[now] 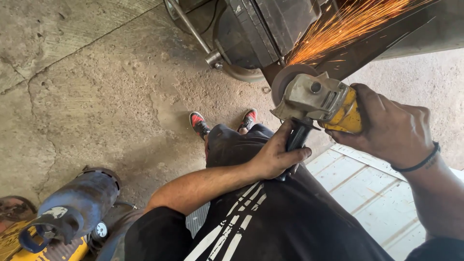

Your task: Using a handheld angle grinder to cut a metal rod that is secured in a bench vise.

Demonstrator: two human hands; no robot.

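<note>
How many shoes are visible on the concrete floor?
2. The left shoe and the right shoe stand side by side on the floor, just beyond the person's knees, below the grinder. None seems hidden.

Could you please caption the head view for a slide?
Both hands steady a yellow angle grinder as sparks fly off dark metal.

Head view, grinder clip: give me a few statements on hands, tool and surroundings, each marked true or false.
1. The left hand grips the black side handle of the angle grinder. True.
2. The right hand hangs free, off the tool. False: it wraps the grinder's yellow body.
3. Sparks fly up from the grinding disc. True.
4. The blue gas cylinder stands at the right of the view. False: it lies at lower left.
5. The concrete floor is cracked. True.
</note>
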